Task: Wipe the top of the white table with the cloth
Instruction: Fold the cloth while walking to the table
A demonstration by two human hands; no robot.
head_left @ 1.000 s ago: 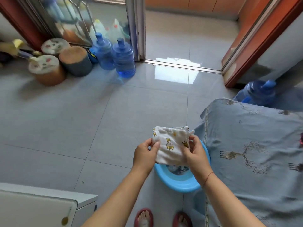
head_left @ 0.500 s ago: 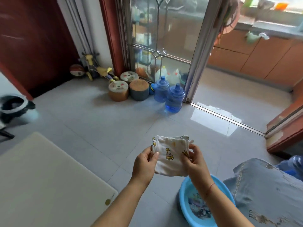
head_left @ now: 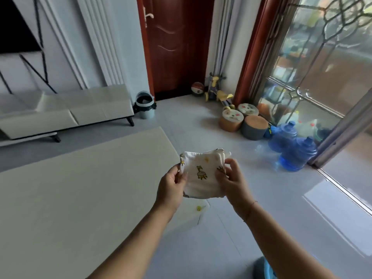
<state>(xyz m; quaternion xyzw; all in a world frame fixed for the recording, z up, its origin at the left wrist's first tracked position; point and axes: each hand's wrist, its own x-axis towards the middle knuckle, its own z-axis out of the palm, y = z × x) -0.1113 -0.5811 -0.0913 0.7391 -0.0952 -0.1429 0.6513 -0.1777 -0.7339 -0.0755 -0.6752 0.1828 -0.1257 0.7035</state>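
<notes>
- Blue basin: only a rim portion shows at the bottom edge, on the floor beside the right forearm.
- Left hand: closed in a pinch on the left edge of the cloth, thumb on the near face.
- Right hand: closed on the cloth's right edge, fingers curled over its front.
- Cloth: white, folded into several layers, printed with small yellow figures; held in the air between both hands, above the near right corner of the white table, not touching it.
- White table: flat pale top fills the left lower part of the view; a small yellow mark sits near its corner under the cloth.
- Two blue water jugs: standing on the grey tile floor to the right, against the glass door frame.
- Three round stools: grouped beyond the jugs.
- Small bin: at the end of a low white bench, by the wall.
- Dark red door: shut, farthest back.
</notes>
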